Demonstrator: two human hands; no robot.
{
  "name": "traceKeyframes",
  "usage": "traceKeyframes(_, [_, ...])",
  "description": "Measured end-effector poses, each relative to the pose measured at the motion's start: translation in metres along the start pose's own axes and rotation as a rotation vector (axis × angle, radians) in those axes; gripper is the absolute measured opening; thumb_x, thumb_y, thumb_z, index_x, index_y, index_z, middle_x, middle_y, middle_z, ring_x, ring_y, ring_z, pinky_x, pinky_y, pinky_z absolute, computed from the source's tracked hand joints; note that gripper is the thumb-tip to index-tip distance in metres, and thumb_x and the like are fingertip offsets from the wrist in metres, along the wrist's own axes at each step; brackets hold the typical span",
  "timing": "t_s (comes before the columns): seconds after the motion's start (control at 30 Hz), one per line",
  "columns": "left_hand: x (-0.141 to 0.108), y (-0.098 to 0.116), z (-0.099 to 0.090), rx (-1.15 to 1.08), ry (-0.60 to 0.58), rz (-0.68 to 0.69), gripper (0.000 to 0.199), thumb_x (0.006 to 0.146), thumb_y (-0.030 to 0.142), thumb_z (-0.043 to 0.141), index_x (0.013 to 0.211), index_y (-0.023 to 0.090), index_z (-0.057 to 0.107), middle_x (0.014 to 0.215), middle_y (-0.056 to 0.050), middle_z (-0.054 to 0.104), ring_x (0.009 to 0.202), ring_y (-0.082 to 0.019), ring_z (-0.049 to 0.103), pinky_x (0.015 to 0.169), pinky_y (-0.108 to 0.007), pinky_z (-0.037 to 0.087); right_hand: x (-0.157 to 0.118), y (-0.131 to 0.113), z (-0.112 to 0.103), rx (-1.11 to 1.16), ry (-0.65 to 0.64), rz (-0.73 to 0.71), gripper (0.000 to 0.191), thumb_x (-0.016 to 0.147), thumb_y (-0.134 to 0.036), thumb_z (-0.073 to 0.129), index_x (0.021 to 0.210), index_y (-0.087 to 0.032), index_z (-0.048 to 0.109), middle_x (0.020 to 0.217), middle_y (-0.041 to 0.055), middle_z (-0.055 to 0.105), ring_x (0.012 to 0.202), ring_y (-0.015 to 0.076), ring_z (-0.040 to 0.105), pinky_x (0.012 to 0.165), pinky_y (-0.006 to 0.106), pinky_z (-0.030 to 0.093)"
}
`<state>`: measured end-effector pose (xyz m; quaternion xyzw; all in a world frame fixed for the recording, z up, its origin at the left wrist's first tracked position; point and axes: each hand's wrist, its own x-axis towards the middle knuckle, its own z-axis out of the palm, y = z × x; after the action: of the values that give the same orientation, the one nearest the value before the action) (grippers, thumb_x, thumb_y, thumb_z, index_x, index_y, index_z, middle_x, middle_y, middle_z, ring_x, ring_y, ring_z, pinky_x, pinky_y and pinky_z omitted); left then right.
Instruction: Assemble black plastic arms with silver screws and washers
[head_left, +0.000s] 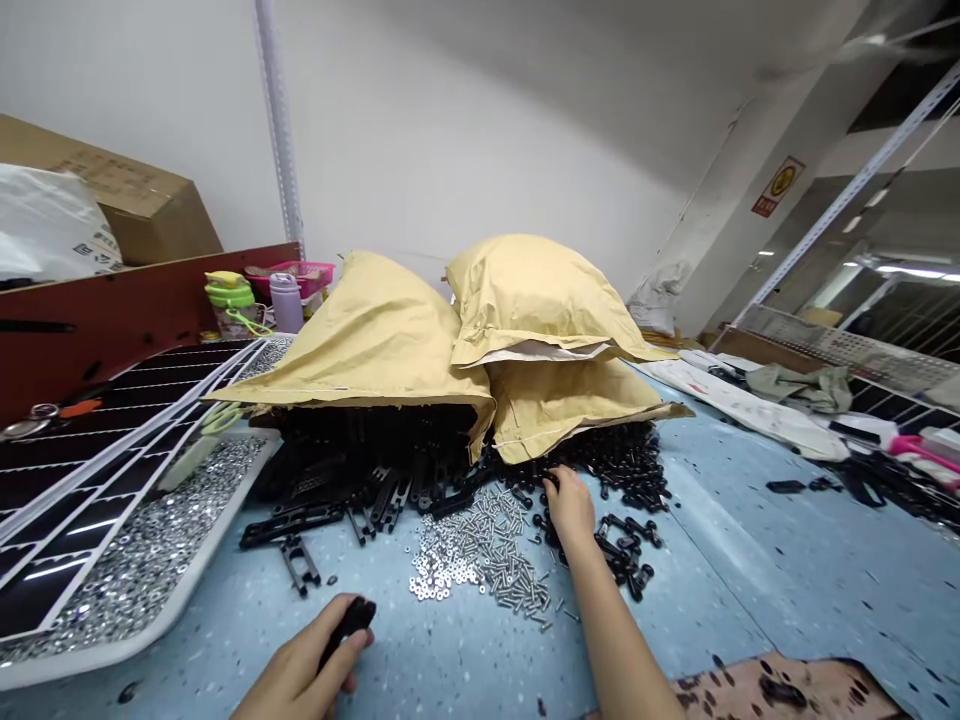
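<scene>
My left hand (311,665) is closed around a black plastic part (351,627) low in the view, left of centre. My right hand (570,505) reaches into the small black parts (619,460) below the right paper sacks; its fingertips are among them, and what they hold, if anything, is hidden. Between the hands lie a heap of silver screws (506,550) and a cluster of small silver nuts (442,565). Longer black parts (300,520) spill from under the left yellow sack (375,330).
A white tray (251,475) full of small metal pieces stands at the left, beside a black rack. Two more yellow sacks (536,290) are stacked behind. A purple bottle (286,302) and pink basket (315,275) stand back left. White cloths (750,405) lie at the right.
</scene>
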<state>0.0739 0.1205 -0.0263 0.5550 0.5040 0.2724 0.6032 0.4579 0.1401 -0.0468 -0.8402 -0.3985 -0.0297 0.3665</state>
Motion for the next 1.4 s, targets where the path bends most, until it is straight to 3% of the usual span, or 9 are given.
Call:
traceKeyframes(0.27, [0.002, 0.034, 0.021, 0.087, -0.257, 0.134, 0.033, 0.087, 0.046, 0.051, 0.110, 0.022, 0.053, 0.084, -0.002, 0.064, 0.067, -0.018, 0.059, 0.056, -0.024, 0.044, -0.025, -0.028, -0.034, 0.254, 0.026, -0.114, 0.042, 0.086, -0.037, 0.042, 0.109, -0.010, 0.065, 0.102, 0.0162, 0.064, 0.096, 0.0286, 0.057, 0.088, 0.043, 0.043])
traceKeyframes(0.5, [0.000, 0.039, 0.041, 0.061, -0.223, 0.248, 0.027, 0.091, 0.042, 0.046, 0.106, 0.019, 0.052, 0.087, -0.004, 0.063, 0.076, -0.019, 0.059, 0.065, -0.027, 0.045, -0.142, -0.112, -0.034, 0.564, -0.567, -0.339, 0.017, 0.085, -0.026, 0.046, 0.082, -0.021, 0.062, 0.076, 0.0014, 0.063, 0.071, 0.0182, 0.059, 0.065, 0.028, 0.046])
traceKeyframes(0.6, [-0.007, 0.030, 0.040, 0.107, -0.201, 0.265, 0.025, 0.092, 0.039, 0.045, 0.106, 0.019, 0.052, 0.083, -0.003, 0.063, 0.076, -0.019, 0.059, 0.067, -0.028, 0.045, -0.174, -0.129, -0.026, 0.657, -0.579, -0.276, 0.018, 0.093, -0.028, 0.037, 0.089, -0.021, 0.053, 0.077, 0.0004, 0.057, 0.071, 0.0171, 0.055, 0.065, 0.028, 0.043])
traceKeyframes(0.7, [-0.017, 0.022, 0.029, 0.060, -0.228, 0.183, 0.029, 0.094, 0.040, 0.041, 0.114, 0.021, 0.049, 0.097, -0.005, 0.062, 0.083, -0.020, 0.059, 0.067, -0.028, 0.045, -0.181, -0.127, -0.022, 0.850, -0.560, -0.134, 0.020, 0.096, -0.033, 0.032, 0.095, -0.022, 0.048, 0.082, 0.0010, 0.057, 0.073, 0.0167, 0.055, 0.069, 0.029, 0.044])
traceKeyframes(0.8, [-0.025, 0.020, 0.017, 0.139, -0.215, 0.148, 0.029, 0.094, 0.041, 0.040, 0.114, 0.022, 0.049, 0.083, -0.001, 0.059, 0.074, -0.018, 0.056, 0.067, -0.027, 0.043, -0.176, -0.124, -0.026, 0.950, -0.645, -0.040, 0.019, 0.095, -0.034, 0.034, 0.098, -0.022, 0.049, 0.075, -0.0013, 0.054, 0.066, 0.0157, 0.051, 0.064, 0.027, 0.042])
traceKeyframes(0.97, [-0.030, 0.023, 0.015, 0.173, -0.257, 0.139, 0.029, 0.093, 0.041, 0.042, 0.114, 0.023, 0.048, 0.077, 0.002, 0.052, 0.066, -0.016, 0.048, 0.061, -0.025, 0.039, -0.182, -0.132, -0.029, 0.789, -0.898, -0.134, 0.019, 0.087, -0.023, 0.040, 0.100, -0.022, 0.053, 0.061, -0.0062, 0.045, 0.057, 0.0148, 0.048, 0.055, 0.025, 0.038])
traceKeyframes(1.1, [-0.030, 0.017, 0.029, 0.046, -0.316, 0.104, 0.033, 0.094, 0.045, 0.039, 0.114, 0.019, 0.045, 0.071, 0.002, 0.049, 0.064, -0.015, 0.049, 0.062, -0.025, 0.041, -0.194, -0.134, -0.023, 0.712, -0.795, -0.195, 0.017, 0.093, -0.027, 0.038, 0.108, -0.023, 0.045, 0.067, -0.0046, 0.055, 0.060, 0.0161, 0.056, 0.059, 0.027, 0.043])
traceKeyframes(1.23, [-0.031, 0.007, 0.035, 0.058, -0.276, 0.108, 0.038, 0.095, 0.045, 0.037, 0.121, 0.018, 0.042, 0.073, 0.001, 0.050, 0.067, -0.016, 0.050, 0.065, -0.027, 0.042, -0.198, -0.129, -0.020, 0.596, -0.555, -0.324, 0.028, 0.096, -0.027, 0.034, 0.113, -0.022, 0.056, 0.102, 0.0064, 0.062, 0.094, 0.0207, 0.059, 0.081, 0.031, 0.046])
traceKeyframes(1.4, [-0.035, 0.010, 0.026, 0.176, -0.265, 0.130, 0.035, 0.094, 0.041, 0.043, 0.124, 0.024, 0.046, 0.099, -0.005, 0.059, 0.095, -0.024, 0.053, 0.084, -0.033, 0.041, -0.191, -0.126, -0.029, 0.607, -0.566, -0.369, 0.028, 0.096, -0.022, 0.029, 0.098, -0.021, 0.056, 0.070, 0.0000, 0.057, 0.061, 0.0161, 0.056, 0.057, 0.025, 0.043])
